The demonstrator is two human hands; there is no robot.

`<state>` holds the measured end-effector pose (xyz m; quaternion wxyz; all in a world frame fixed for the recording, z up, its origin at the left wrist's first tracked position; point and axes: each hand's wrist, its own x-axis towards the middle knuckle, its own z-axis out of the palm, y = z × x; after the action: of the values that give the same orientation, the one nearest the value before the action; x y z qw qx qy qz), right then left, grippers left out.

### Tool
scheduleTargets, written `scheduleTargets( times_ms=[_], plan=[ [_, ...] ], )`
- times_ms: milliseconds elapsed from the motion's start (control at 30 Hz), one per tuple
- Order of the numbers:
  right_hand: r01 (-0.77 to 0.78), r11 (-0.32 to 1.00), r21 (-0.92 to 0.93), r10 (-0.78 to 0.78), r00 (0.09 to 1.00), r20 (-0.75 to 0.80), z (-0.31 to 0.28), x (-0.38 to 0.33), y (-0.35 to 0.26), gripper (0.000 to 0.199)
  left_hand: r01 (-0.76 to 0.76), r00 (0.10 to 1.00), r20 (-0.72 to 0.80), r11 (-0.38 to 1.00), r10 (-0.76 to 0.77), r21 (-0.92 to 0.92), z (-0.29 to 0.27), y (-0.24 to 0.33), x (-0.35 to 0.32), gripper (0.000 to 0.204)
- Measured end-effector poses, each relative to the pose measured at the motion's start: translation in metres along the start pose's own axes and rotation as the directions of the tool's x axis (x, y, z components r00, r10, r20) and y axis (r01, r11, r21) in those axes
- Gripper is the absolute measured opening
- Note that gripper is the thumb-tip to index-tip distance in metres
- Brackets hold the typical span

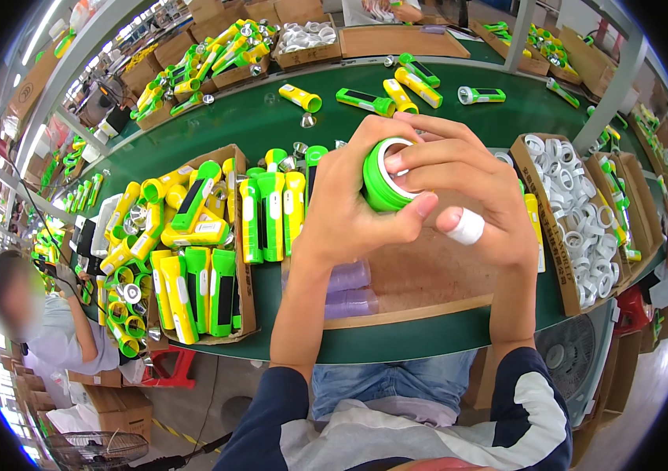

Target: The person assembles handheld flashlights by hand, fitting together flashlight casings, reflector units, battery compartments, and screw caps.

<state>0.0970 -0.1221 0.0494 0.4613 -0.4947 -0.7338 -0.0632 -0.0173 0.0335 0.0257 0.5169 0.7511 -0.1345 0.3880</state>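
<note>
My left hand (pixel 334 206) is wrapped round a green flashlight (pixel 381 185), its round head turned up toward me. A white ring (pixel 386 151) sits in the mouth of that head. Curled fingers of my right hand (pixel 471 177) press on the ring, while its thumb, bound in white tape, stands away from it. The flashlight's body is hidden behind my left hand. Left of my hands, a cardboard box (pixel 246 292) holds green and yellow flashlights. Several more flashlights (pixel 272 213) stand between that box and my left hand.
A box of white rings (pixel 577 212) stands to the right. Loose flashlights (pixel 365 102) and a shiny reflector cup (pixel 308 120) lie across the green table (pixel 271 345). Clear purple sleeves (pixel 350 290) lie in a brown tray (pixel 428 275) before me. A person (pixel 67 314) works at far left.
</note>
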Motion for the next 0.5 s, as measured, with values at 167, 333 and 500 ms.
scheduleTargets(
  times_ms=[167,333,500],
  plan=[
    [-0.170,0.880,0.443,0.367,0.836,-0.408,0.012,-0.013,-0.016,0.025,-0.009,0.996,-0.091,1.000,0.007,-0.020,-0.018,0.005,0.006,0.046],
    [-0.772,0.628,-0.096,0.778,0.627,0.044,0.096,-0.079,-0.007,0.028,-0.220,0.970,-0.093,0.973,0.225,0.066,-0.063,0.012,0.001,0.056],
    [-0.767,0.613,-0.189,0.754,0.639,-0.153,0.170,-0.114,-0.018,0.033,-0.259,0.935,-0.211,0.955,0.286,0.145,-0.044,0.012,0.007,0.060]
  ],
)
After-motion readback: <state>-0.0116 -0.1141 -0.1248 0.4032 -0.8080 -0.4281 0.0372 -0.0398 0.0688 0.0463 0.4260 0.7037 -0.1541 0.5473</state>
